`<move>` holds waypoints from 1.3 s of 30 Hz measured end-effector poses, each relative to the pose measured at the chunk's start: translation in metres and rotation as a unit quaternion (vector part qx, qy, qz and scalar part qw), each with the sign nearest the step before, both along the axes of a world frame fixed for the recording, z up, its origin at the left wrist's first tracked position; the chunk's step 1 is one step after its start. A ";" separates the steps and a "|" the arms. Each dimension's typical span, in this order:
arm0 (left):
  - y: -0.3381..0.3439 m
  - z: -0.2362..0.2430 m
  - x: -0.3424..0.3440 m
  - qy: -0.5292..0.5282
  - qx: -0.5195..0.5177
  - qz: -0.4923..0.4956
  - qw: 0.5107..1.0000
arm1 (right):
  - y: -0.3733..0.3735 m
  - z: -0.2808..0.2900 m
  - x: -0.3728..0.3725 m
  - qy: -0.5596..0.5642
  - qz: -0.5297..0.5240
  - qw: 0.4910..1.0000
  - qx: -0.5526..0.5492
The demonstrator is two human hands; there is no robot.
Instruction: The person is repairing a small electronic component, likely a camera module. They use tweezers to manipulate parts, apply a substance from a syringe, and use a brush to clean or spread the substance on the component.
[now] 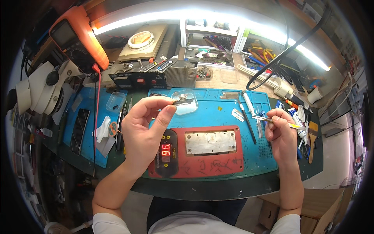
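Part pinched in left fingers above blue mat; tweezers gripped in right fingers. Dark desk beneath (red heater on the mat), shelves behind, strip light overhead.

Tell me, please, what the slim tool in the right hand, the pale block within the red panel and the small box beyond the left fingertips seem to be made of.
Slim tool: probably steel, smooth with a silvery gleam.
Pale block: likely bare metal, perhaps aluminium, dull silver-grey with stains.
Small box: apparently clear plastic, glossy, as its see-through walls catch highlights.
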State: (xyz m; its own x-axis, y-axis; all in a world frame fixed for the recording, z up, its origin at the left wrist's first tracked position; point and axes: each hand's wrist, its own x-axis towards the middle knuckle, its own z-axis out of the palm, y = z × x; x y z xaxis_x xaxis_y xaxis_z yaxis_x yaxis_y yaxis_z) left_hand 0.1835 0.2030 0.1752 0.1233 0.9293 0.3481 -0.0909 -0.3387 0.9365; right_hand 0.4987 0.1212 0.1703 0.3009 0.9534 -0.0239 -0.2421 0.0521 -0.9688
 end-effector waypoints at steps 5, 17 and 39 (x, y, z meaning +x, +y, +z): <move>0.000 0.000 0.000 0.012 0.006 -0.007 1.000 | -0.001 0.002 0.000 0.000 0.002 1.000 0.003; -0.016 0.009 0.003 0.216 0.211 -0.026 0.953 | -0.001 0.004 -0.007 -0.015 0.020 1.000 -0.006; -0.061 -0.038 -0.022 0.094 0.210 0.165 0.959 | -0.003 0.007 -0.010 -0.016 0.036 0.999 0.003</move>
